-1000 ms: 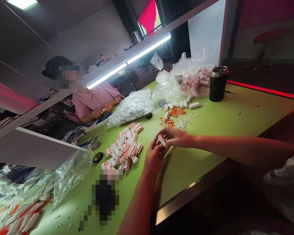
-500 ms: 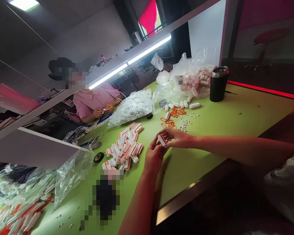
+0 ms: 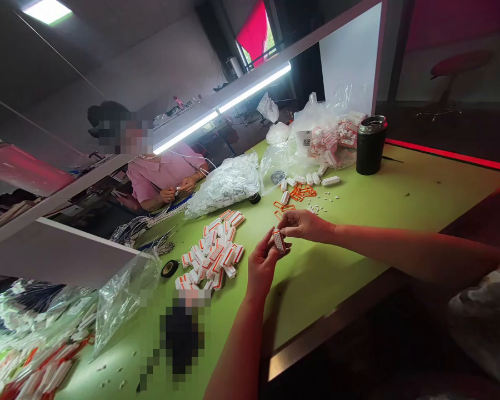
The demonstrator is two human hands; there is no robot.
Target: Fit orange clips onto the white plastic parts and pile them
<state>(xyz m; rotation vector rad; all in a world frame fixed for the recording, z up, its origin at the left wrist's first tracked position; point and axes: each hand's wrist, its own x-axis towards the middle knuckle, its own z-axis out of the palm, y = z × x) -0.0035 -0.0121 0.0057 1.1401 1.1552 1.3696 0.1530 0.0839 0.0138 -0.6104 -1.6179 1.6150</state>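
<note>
Over the green table (image 3: 370, 205) both my hands meet on one small white connector with orange trim (image 3: 279, 240). My left hand (image 3: 262, 265) pinches its lower end from below. My right hand (image 3: 303, 225) has its fingers closed on the upper end. To the left of my hands lies a pile of several white-and-orange connectors (image 3: 212, 253). Loose orange clips (image 3: 300, 193) and tiny white bits (image 3: 316, 208) lie just beyond my right hand.
A black cup (image 3: 370, 143) stands at the back right beside clear bags of connectors (image 3: 329, 136). A bag of white parts (image 3: 227, 183) lies mid-table, a tape roll (image 3: 169, 268) and more bags (image 3: 45, 339) at left. Across the table a person in pink (image 3: 160, 175) handles wires.
My hands have lifted slightly and turned the connector more upright. The view has shifted a little; the person opposite has barely moved.
</note>
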